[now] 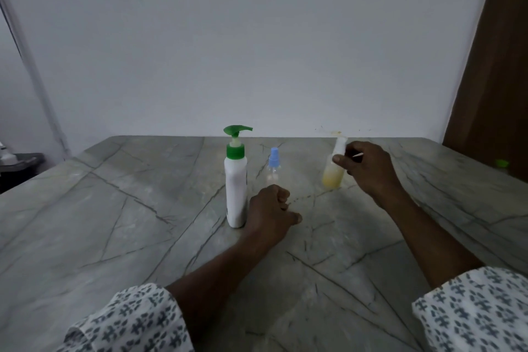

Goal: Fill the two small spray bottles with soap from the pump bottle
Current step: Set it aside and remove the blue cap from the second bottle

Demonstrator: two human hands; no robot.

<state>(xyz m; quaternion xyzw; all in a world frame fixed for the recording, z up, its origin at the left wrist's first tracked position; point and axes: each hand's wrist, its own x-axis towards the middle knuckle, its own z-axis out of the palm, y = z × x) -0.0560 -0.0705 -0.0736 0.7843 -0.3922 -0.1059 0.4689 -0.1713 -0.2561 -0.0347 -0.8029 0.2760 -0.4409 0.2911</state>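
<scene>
Yellow soap point(333, 180) part-way up white-capped spray bottle point(331, 166) – upright on marble table point(143, 208), R hand point(368, 171) pinching its neck | blue-capped spray bottle point(273, 166) looks empty, betw. it & pump bottle point(236, 180) | L hand point(268, 208) curled, empty, just beside pump bottle | risk: cap left loose – leak if knocked over

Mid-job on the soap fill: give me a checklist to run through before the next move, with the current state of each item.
1. Pump bottle upright, pump head on: ok.
2. White-capped spray bottle holds soap: ok, yellow liquid in its lower part only.
3. Blue-capped spray bottle filled: not ok, looks clear and empty.
4. Blue-capped spray bottle opened for filling: not ok, cap is on.
5. Right hand has a secure hold: cannot tell, it pinches the white-capped spray bottle near the neck, but the view is blurred.
6. Left hand free: ok, curled on the table beside the pump bottle, holding nothing.
</scene>
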